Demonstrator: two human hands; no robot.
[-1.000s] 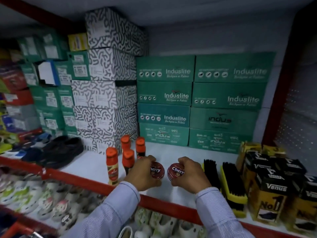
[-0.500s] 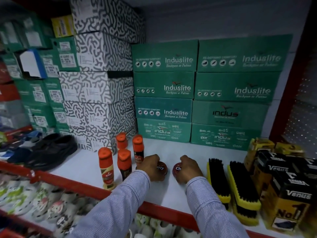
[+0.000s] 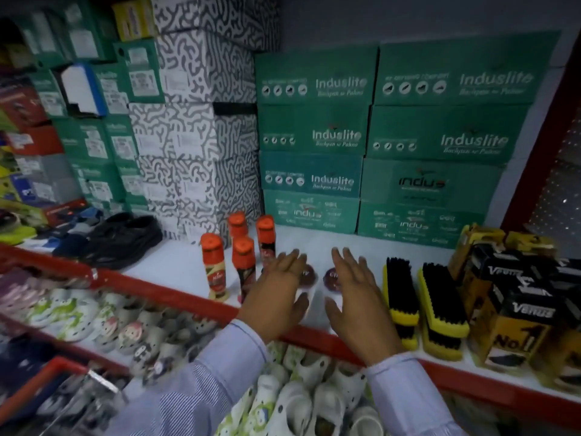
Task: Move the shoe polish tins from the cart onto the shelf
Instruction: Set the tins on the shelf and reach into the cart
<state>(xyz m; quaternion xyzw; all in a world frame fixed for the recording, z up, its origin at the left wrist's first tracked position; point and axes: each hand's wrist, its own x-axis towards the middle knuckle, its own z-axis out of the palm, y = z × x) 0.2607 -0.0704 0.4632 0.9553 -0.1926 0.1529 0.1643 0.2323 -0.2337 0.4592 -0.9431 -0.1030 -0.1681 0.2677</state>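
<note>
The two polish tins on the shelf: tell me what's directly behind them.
Bare white shelf lies behind the two tins, then stacked green shoe boxes. The open hands cover the tins' near edges.

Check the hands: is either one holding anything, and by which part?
Nothing held. Left hand and right hand are open above the two tins on the shelf.

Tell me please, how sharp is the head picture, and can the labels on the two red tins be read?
Head view: dim, with motion blur on both open hands, left hand and right hand. The left tin and right tin show smeared, unreadable lettering. The green boxes are soft but legible; straight edges bend from the wide-angle lens.
</note>
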